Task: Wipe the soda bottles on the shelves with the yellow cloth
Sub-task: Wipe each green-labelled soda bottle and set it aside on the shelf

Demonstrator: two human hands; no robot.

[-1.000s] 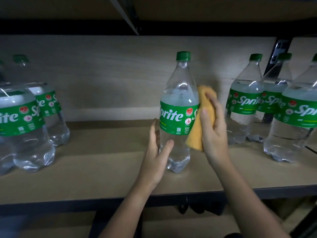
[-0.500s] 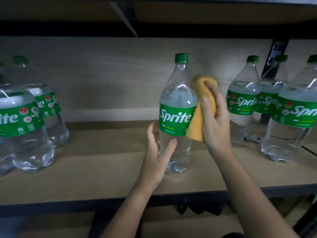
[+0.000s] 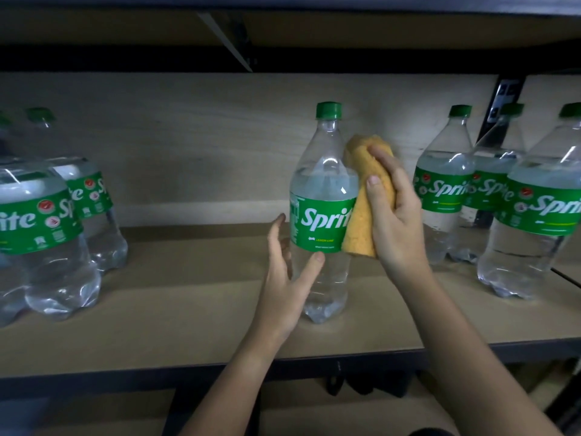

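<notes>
A clear Sprite bottle (image 3: 323, 196) with a green cap and green label stands upright in the middle of the wooden shelf (image 3: 188, 309). My right hand (image 3: 396, 215) grips the yellow cloth (image 3: 361, 212) and presses it against the bottle's right side, from the shoulder down to the label. My left hand (image 3: 289, 278) is at the bottle's lower left with straight fingers spread; the thumb tip touches the bottle just under the label.
Two Sprite bottles (image 3: 47, 240) stand at the left of the shelf. Three more (image 3: 534, 215) stand at the right, close to my right hand. An upper shelf (image 3: 283, 26) hangs overhead, and a dark metal edge (image 3: 125, 376) runs along the shelf front.
The bottle has turned, so the label now shows more of the word Sprite at the front. My right hand and the cloth have moved up its right side. My left hand stayed low.
</notes>
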